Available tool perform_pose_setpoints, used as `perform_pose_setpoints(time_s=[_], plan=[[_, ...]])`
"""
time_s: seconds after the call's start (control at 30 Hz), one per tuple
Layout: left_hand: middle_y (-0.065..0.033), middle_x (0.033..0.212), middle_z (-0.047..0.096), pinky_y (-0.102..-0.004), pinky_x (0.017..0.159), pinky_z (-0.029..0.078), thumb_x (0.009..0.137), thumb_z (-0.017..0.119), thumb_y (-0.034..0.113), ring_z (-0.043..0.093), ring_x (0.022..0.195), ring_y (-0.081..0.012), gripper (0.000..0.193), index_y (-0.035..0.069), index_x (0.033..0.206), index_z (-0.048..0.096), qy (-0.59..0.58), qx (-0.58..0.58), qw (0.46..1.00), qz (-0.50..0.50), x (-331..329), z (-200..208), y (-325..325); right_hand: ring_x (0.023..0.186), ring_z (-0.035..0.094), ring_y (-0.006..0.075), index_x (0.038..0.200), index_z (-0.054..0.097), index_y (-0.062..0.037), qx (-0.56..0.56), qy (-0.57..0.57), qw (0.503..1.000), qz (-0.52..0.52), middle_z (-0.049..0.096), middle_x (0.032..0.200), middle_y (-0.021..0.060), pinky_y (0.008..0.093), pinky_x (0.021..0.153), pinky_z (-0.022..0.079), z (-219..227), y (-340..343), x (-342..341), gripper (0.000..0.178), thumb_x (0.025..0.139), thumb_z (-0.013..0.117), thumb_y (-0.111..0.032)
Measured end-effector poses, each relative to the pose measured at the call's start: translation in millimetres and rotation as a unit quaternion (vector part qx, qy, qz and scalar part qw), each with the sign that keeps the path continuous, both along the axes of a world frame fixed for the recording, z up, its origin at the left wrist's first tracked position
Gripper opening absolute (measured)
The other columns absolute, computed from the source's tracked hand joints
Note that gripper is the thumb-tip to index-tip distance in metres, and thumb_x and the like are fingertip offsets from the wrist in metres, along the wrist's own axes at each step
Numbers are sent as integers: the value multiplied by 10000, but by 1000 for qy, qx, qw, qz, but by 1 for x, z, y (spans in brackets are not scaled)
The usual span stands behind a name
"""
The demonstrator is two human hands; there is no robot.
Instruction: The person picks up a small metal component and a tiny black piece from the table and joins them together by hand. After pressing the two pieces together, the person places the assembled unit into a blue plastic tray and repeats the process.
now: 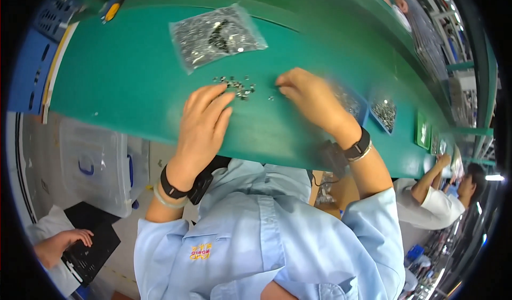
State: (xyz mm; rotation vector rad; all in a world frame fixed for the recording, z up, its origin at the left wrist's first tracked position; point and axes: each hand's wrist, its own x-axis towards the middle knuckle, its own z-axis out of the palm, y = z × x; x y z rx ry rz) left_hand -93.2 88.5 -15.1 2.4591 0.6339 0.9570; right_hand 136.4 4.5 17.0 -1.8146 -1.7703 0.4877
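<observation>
A small pile of shiny metal parts [242, 90] lies loose on the green work surface [133, 86]. At its left edge rests my left hand [202, 121], fingers stretched and slightly apart, the fingertips at the parts. To the right of the pile is my right hand [312, 97], its thumb and fingertips pressed together. Whatever it may be pinching is too small to make out. One or two loose parts [271, 98] lie just below those fingertips. Beyond the pile, a clear plastic bag [200, 38] full of similar metal parts lies flat.
Right of my right hand stand blue bins [384, 114] holding small parts, then a green bin [422, 131]. A yellow-and-black tool [111, 12] lies at the far left. Co-workers sit at right [434, 206] and lower left [58, 246]. A clear storage box [93, 164] stands beside the bench.
</observation>
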Motion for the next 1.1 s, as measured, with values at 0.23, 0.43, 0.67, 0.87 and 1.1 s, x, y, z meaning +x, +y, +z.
perform_pose_setpoints(time_s=[0.23,0.43,0.67,0.87,1.1], plan=[[-115,998,595,-332,689,481,794,596,-15,579,825,-261,194,12,984,615,-60,-91,992,-66,1,1,-29,864,592,284,950,618,-29,-31,-31,999,18,589,909,113,356,751,475,-10,-11,-3,150,825,607,-111],[-76,939,618,-263,614,462,890,548,76,582,756,-165,165,25,1036,606,-72,-372,923,-67,11,7,-41,827,589,257,906,630,-43,-13,25,999,30,583,889,87,336,712,478,-1,-18,-9,140,787,656,-112],[-87,863,632,-211,532,430,940,516,172,564,668,-102,195,11,1031,581,-154,-695,684,-157,38,10,-41,771,582,244,892,639,-59,127,98,987,18,585,844,83,324,640,482,6,-48,-21,175,731,707,-60],[-85,801,636,-210,480,404,931,542,202,533,568,-86,198,13,975,584,-150,-767,603,-158,54,10,-50,763,583,245,896,635,-62,200,82,974,-68,590,842,81,328,633,480,-8,-66,-27,198,716,716,-43],[-84,781,634,-211,458,393,932,542,205,526,546,-82,201,13,970,584,-146,-756,621,-148,66,13,-64,760,583,247,914,626,-67,231,36,967,-106,594,846,81,328,643,478,-18,-83,-23,225,710,719,-40]])
